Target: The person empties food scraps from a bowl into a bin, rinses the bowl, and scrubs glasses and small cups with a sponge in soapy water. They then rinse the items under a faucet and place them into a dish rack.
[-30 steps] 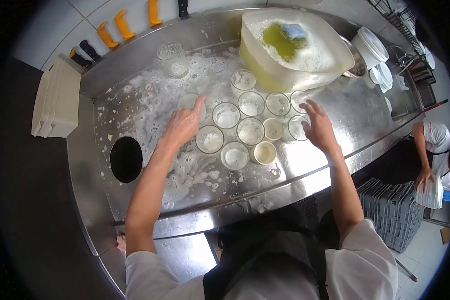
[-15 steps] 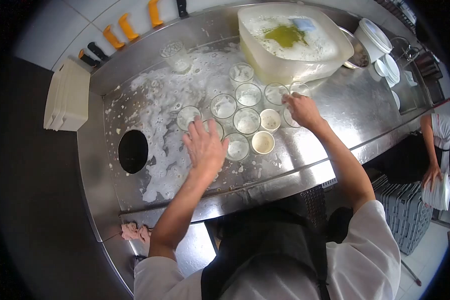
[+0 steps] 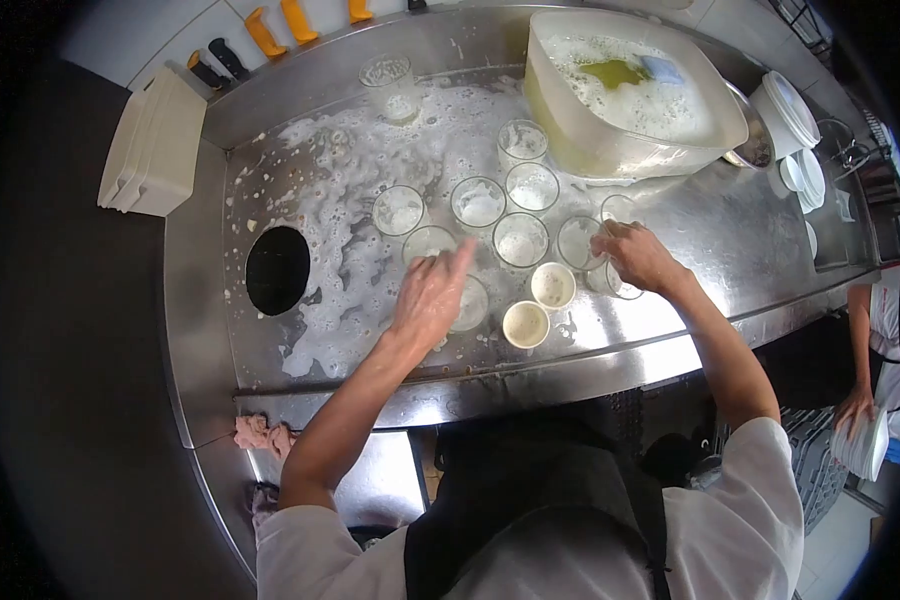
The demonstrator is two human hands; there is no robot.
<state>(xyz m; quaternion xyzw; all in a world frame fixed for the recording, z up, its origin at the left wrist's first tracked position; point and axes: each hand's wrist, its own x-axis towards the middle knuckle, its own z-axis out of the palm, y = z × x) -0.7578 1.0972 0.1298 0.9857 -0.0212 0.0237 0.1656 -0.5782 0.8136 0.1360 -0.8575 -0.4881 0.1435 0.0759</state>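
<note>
My right hand [image 3: 645, 258] pinches the rim of a clear glass [image 3: 578, 243] with thumb and fingers. Two more glasses are close to this hand, one glass [image 3: 622, 212] behind it and another glass [image 3: 626, 284] partly hidden under it. My left hand [image 3: 433, 298] is low over the left side of the group, index finger stretched out and the others bent near the rim of a glass [image 3: 430, 241]. Its knuckles partly cover another glass [image 3: 469, 304]. Between my hands stand several foam-lined glasses [image 3: 520, 240] and two small cream cups [image 3: 526, 325].
A big plastic tub [image 3: 560, 140] of suds holds a blue sponge [image 3: 662, 69]. Foam [image 3: 340, 250] spreads over the steel counter beside a round hole [image 3: 278, 270]. One glass [image 3: 390, 90] stands apart at the back. At right, another person's hand [image 3: 854, 408] holds stacked plates [image 3: 865, 445].
The view has shifted. My right hand has drawn its glass toward the front edge, and the cream cups sit nearer that edge. My left hand has shifted rightward across the glasses.
</note>
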